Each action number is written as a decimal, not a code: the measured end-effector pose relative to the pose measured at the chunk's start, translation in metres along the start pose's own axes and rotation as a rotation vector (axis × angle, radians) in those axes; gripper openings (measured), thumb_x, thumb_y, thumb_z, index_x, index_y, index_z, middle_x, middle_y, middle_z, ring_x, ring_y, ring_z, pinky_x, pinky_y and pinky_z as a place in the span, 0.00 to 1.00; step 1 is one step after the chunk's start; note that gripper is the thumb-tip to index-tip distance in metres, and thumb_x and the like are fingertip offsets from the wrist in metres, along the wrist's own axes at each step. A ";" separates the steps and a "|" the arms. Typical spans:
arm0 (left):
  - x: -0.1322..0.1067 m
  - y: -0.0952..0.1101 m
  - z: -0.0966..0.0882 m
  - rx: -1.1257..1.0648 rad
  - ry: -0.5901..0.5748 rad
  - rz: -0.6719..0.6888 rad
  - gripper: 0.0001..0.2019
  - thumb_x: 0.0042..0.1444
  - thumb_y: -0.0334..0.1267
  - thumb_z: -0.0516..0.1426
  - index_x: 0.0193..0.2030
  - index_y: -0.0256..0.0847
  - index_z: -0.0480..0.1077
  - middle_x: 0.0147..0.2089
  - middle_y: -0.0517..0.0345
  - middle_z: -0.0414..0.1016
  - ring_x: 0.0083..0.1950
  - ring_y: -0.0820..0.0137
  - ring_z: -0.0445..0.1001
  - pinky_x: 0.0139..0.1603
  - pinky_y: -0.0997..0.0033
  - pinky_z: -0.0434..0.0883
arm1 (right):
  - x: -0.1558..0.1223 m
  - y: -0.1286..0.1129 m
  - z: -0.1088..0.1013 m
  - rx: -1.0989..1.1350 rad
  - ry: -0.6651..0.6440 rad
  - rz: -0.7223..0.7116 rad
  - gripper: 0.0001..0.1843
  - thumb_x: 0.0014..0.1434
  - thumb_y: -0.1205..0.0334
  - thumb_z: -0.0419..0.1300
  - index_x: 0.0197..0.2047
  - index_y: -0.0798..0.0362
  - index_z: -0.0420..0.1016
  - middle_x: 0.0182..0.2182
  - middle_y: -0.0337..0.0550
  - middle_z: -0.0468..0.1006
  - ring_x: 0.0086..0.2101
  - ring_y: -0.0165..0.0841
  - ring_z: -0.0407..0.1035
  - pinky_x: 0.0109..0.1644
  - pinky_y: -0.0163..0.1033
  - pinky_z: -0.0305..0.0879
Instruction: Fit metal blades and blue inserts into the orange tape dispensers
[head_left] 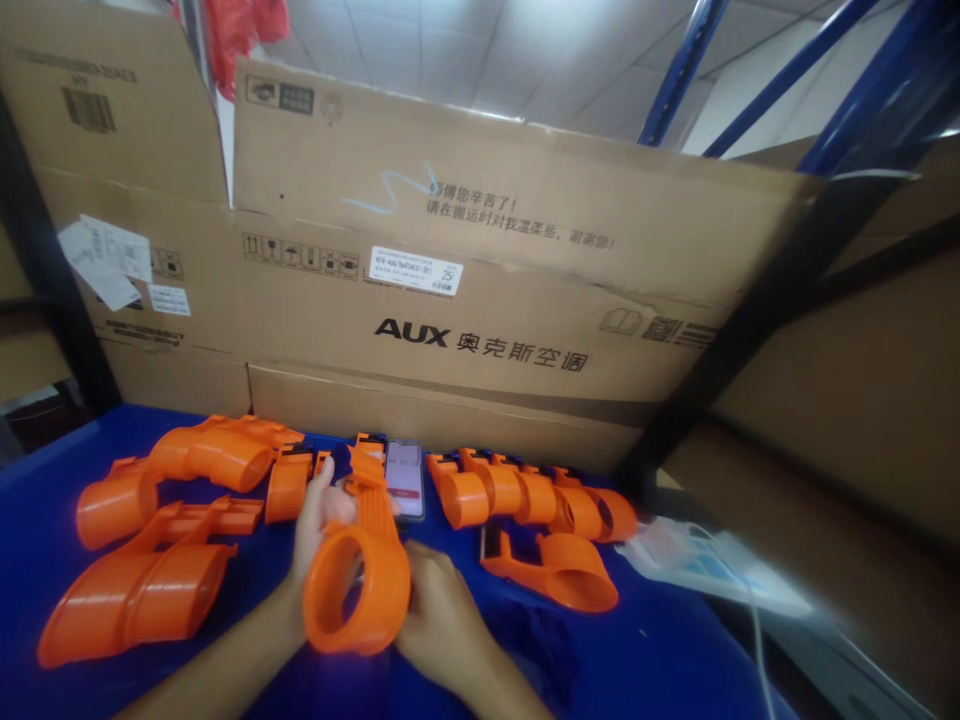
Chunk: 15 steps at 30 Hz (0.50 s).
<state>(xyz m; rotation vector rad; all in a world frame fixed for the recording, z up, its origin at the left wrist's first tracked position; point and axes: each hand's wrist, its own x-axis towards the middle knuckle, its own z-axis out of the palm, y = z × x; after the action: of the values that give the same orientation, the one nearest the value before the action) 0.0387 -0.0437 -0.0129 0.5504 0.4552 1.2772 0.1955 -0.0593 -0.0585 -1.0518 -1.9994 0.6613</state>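
Filling most of my view is a wall of printed cardboard (315,320), standing along the far edge of a blue table (660,650). Orange dispensers (135,600) lie in a cluster to my left, others in a row (495,490) to my right, with one loose dispenser (581,575) nearer me. Between the two groups I hold an orange dispenser (384,575), its round end towards me and its ridged arm pointing away. My left hand (330,510) grips that arm, thumb up beside it; my right hand (431,605) is against the side of the ring. Beyond stands a phone (405,490).

I judge this to be a handling step, the piece off the table in both hands; the next move calls for a steady left grip while the right adjusts.

The ring and arm hide most of my fingers, so I can't tell how far the right ones close. Both forearms are cut off below, the phone's writing is blurred, and a dark patch (532,640) on the table is hard to make out.
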 end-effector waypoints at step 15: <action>0.005 0.000 -0.026 0.034 -0.197 0.010 0.36 0.54 0.69 0.52 0.47 0.34 0.77 0.29 0.48 0.80 0.24 0.65 0.75 0.24 0.70 0.68 | 0.009 0.008 -0.020 0.202 0.396 0.188 0.14 0.58 0.61 0.59 0.23 0.51 0.63 0.19 0.32 0.61 0.22 0.27 0.55 0.25 0.32 0.51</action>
<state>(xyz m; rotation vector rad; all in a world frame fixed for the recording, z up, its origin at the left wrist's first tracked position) 0.0247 -0.0354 -0.0334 0.7006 0.3103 1.2124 0.2126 -0.0456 -0.0496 -1.1539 -1.4765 0.6768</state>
